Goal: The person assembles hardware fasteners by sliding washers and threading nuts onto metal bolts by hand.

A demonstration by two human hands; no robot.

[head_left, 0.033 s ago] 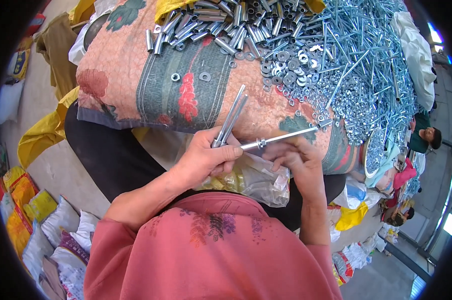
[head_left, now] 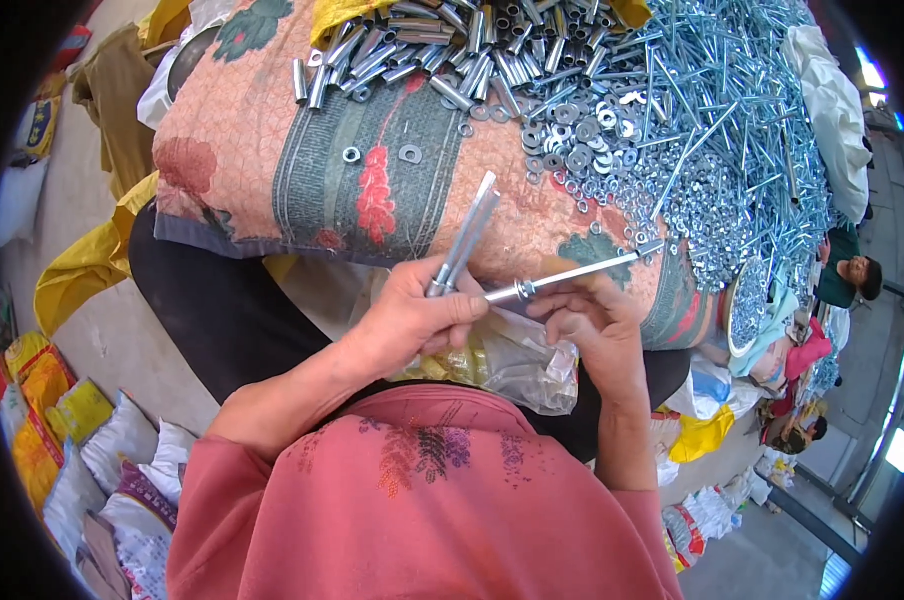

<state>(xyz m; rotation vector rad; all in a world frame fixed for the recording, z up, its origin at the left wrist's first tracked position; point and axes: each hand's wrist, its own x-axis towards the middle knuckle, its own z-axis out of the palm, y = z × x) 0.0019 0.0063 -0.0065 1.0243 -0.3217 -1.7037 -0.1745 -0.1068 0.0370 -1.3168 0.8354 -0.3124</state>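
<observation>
My left hand (head_left: 412,310) is closed around several metal bolts. Two silvery shafts (head_left: 464,235) stick up and away from its fingers. A longer, thin bolt (head_left: 582,270) points out to the right from the same grip. Partway along that bolt sits a nut with a washer (head_left: 523,289), just beyond my left fingertips. My right hand (head_left: 602,320) is beside the bolt, its fingers bent and apart near the nut, with nothing visibly held. Its index finger is partly behind the shaft and slightly blurred.
A flowered padded cloth (head_left: 222,150) bears short metal tubes (head_left: 462,50), flat washers (head_left: 582,135), small nuts (head_left: 712,220) and a heap of long bolts (head_left: 732,90). A clear plastic bag (head_left: 532,365) lies in my lap. Filled sacks (head_left: 122,440) stand at the left; another person (head_left: 850,275) sits at the right.
The right hand's fingers have shifted slightly beside the nut and look less blurred. The upright shafts in my left hand have tilted a little to the right.
</observation>
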